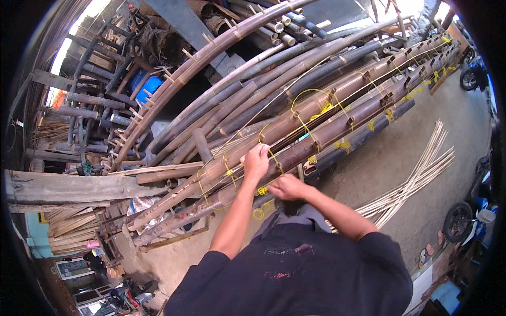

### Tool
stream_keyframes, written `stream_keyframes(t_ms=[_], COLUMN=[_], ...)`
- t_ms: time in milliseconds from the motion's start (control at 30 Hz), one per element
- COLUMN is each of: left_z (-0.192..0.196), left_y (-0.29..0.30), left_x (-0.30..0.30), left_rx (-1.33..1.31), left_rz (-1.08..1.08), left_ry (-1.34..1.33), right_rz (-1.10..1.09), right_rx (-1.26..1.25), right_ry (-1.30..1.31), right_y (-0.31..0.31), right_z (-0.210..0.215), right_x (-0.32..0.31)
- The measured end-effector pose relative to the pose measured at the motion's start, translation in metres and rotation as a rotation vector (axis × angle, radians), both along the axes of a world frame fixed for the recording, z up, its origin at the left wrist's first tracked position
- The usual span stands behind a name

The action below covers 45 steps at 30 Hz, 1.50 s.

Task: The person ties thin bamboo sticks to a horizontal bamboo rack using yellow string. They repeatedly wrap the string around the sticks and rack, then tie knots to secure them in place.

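Two long brown bamboo poles slant across the middle, a far pole (311,105) and a near pole (295,155), with short pegs along them and yellow cord (302,122) looped around both. Closed in a pinch, my left hand (256,162) grips the yellow cord at the far pole. A strand drops from it across the gap toward my right hand (287,187). That hand is closed beside the near pole's front side, and the cord reaches its fingers; their tips are partly hidden. Below the near pole lies a darker pole (363,131) tied with yellow knots (342,144).
Behind are stacked bamboo poles (237,110) and a curved pegged pole (184,76). A handsaw's handle (310,167) shows under the near pole. Thin bamboo sticks (406,187) lie crossed on the floor at right. A motorbike (469,221) stands at the right edge. Split bamboo slats (71,231) lie left.
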<state>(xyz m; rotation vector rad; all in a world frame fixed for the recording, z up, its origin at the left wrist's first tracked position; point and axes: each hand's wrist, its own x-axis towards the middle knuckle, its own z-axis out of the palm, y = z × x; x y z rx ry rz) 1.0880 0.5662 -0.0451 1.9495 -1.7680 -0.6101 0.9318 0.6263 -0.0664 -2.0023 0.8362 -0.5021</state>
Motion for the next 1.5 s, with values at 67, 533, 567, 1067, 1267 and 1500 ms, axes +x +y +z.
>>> stream_keyframes(t_ms=[67,533,567,1067,1267,1500], left_z=[0.021,0.017,0.028,-0.01,-0.031,-0.019], left_y=[-0.032,-0.053,-0.022,0.079,0.089,0.06], left_x=[0.004,0.122,0.135,0.151,0.162,0.159], left_rx=[-0.078,-0.028,-0.028,0.018,-0.052,-0.127], left_rz=[-0.074,-0.021,0.047,-0.029,0.024,-0.047], left_ry=[0.493,0.004,-0.08,0.099,0.063,0.587], right_rz=[0.002,-0.042,-0.078,-0.716,-0.004,-0.027], right_rx=[0.107,0.391,0.698,-0.804,0.405,0.128], right_ry=[-0.007,-0.147,-0.422,0.338,-0.455,-0.018], right_y=[-0.002,0.07,0.088,-0.09,-0.033,0.09], right_z=[0.023,0.007,-0.026,0.022,0.113,0.0], right_x=[0.005,0.087,0.105,0.211,0.184,0.163])
